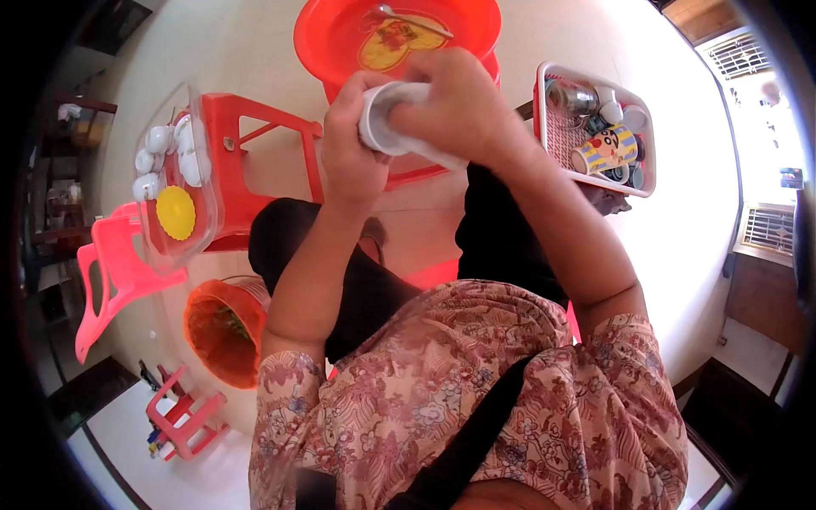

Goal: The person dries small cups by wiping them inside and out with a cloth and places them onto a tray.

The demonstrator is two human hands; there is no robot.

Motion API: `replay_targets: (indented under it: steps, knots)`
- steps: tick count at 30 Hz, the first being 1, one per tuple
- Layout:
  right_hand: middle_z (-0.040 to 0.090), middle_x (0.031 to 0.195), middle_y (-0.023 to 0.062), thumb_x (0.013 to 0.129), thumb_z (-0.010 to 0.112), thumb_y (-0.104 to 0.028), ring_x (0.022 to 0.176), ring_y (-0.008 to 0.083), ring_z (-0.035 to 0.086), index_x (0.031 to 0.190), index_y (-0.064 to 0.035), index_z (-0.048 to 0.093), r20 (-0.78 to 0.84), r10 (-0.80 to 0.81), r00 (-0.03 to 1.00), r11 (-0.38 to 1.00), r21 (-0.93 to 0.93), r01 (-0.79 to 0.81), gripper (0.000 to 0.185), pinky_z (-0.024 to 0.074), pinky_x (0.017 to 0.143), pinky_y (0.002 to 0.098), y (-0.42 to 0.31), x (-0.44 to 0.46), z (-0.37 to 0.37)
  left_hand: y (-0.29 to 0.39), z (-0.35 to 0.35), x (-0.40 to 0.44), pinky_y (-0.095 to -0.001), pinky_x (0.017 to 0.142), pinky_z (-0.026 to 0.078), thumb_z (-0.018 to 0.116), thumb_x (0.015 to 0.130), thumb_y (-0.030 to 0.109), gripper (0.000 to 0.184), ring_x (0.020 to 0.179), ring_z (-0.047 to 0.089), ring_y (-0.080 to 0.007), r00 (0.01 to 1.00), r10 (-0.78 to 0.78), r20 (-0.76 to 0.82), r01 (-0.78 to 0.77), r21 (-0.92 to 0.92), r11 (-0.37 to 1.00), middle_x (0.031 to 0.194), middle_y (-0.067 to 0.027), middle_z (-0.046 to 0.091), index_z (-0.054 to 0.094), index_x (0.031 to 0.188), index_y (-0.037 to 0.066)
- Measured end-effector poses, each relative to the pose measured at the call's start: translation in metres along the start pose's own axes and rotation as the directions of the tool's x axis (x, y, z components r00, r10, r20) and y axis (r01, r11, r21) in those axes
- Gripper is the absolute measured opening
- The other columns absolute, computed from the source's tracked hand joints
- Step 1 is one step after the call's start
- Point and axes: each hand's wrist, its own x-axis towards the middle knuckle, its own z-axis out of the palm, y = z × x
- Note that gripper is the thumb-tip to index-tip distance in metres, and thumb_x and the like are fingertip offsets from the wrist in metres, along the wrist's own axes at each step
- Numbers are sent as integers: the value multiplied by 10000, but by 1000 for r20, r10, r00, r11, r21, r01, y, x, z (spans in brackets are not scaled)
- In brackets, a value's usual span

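A white cup (371, 127) is held up in front of me, its open mouth tilted toward the camera. My left hand (348, 140) is wrapped round its left side. My right hand (455, 106) presses a white cloth (438, 153) to the cup, with its fingers reaching in at the cup's mouth. The fingertips inside are hidden. Just beyond both hands is a red basin (314, 38) with a spoon (416, 21) lying in it, over a yellow patch on its bottom.
At right, a white-rimmed tray (650, 161) holds a patterned cup (605, 150), jars and other cups. On the left, a clear tray (212, 200) with white cups and a yellow lid (176, 212) rests on a red stool (234, 170). An orange-lined bin (204, 327) stands below.
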Motion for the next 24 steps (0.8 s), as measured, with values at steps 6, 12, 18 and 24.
replay_targets:
  steps: [6, 12, 18, 24]
  knots:
    - [656, 814, 82, 632, 741, -192, 687, 139, 629, 939, 12, 654, 217, 158, 963, 848, 471, -245, 378, 503, 624, 240, 15, -18, -48, 5, -6, 3, -216, 352, 226, 235, 936, 485, 525, 391, 267, -83, 973, -158, 168, 212, -377, 902, 600, -48, 482, 504, 1017, 42]
    - [659, 815, 70, 628, 751, -179, 685, 130, 634, 949, -28, 658, 124, 225, 966, 694, 676, -248, 366, 513, 642, 229, 33, -31, -46, 5, -5, 6, -213, 346, 215, 228, 946, 480, 530, 379, 223, -74, 963, -109, 247, 213, -443, 871, 530, -39, 395, 499, 1019, 31]
    - [650, 815, 24, 688, 730, -93, 721, 93, 624, 970, -31, 641, 33, 138, 990, 670, 733, -118, 302, 509, 671, 224, 12, -28, -38, 6, -6, 5, -210, 346, 216, 248, 936, 493, 531, 384, 266, -72, 961, -192, 199, 265, -462, 846, 570, -25, 441, 515, 1020, 42]
    - [633, 847, 109, 634, 738, -193, 693, 272, 636, 885, -35, 616, -185, -233, 955, 949, 173, 265, 321, 499, 612, 356, 2, -7, 0, 5, 5, 1, -189, 349, 261, 285, 942, 437, 468, 420, 360, -49, 989, -143, 42, 148, -147, 978, 723, -10, 537, 527, 1031, 46]
